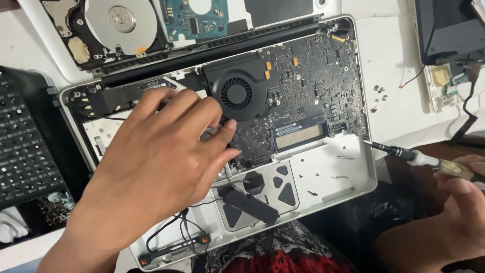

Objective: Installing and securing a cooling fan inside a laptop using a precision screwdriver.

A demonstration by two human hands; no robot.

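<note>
An opened silver laptop lies bottom-up, showing its black logic board and round black fan. My left hand rests flat over the left part of the chassis, fingers spread, fingertips touching the board just below the fan. My right hand at the right edge grips a screwdriver with a pale handle. Its dark tip points at the laptop's right rim, near the board's lower right corner. A loose black speaker bar with thin cables lies over the trackpad underside.
An opened hard drive with a shiny platter and a green circuit board lie at the top. A black tray of screwdriver bits stands at the left. Small screws lie on the white surface at the right, near another dismantled device.
</note>
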